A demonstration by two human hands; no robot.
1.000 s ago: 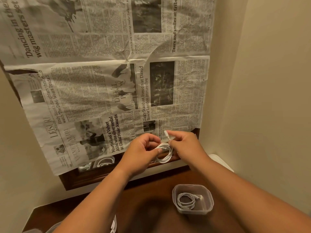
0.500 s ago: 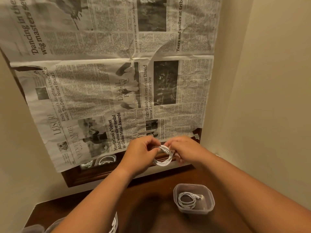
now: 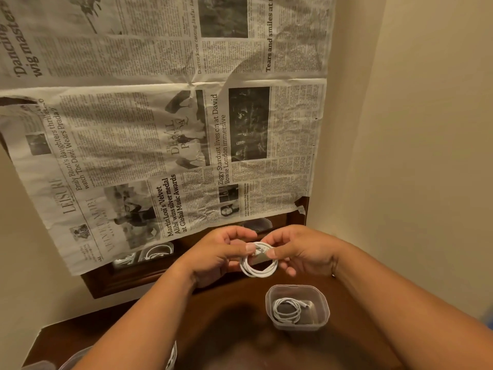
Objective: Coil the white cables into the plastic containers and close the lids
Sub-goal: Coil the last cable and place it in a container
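Note:
A white cable (image 3: 258,265), wound into a small coil, hangs in the air between my two hands. My left hand (image 3: 216,256) pinches the coil's top from the left and my right hand (image 3: 298,253) pinches it from the right. Below and slightly right of the coil, an open clear plastic container (image 3: 322,307) stands on the brown table with another coiled white cable (image 3: 288,311) inside it. No lid shows on it.
The dark wooden table (image 3: 149,332) fills the bottom of the view. A newspaper (image 3: 165,124) covers a framed mirror on the wall behind. More clear containers (image 3: 77,356) and a bit of white cable (image 3: 172,355) peek out at the bottom left. A cream wall (image 3: 413,156) stands close on the right.
The cable's loose plug end, held up by my right hand earlier, is now tucked into the coil. Both hands have come lower and closer to the open container.

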